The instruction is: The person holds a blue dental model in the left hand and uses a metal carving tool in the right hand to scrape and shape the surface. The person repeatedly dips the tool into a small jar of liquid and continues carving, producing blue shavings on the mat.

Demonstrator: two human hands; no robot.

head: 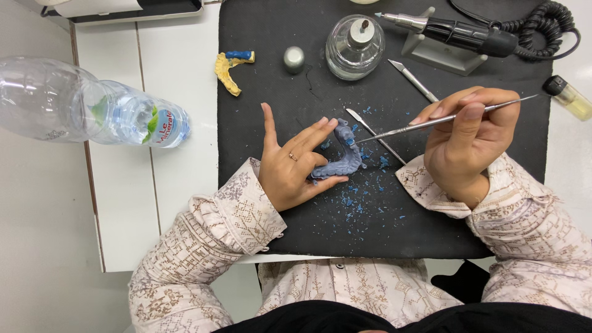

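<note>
**Fine carving tip against a hand-held wax model**

The right hand [470, 139] is closed in a pen grip on a slim metal carving tool [431, 121], its tip touching the blue-grey dental model [343, 158]. The left hand [295, 165] pinches that model at the middle of the black mat [271, 37], fingers partly spread. A slip of the tip could gouge the wax or prick the fingers. Blue shavings [357, 200] litter the mat below the model; above it stands a glass burner [354, 46].

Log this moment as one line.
left hand: holds grey-blue dental model | right hand: holds metal carving tool, tip at model | on black mat
</note>
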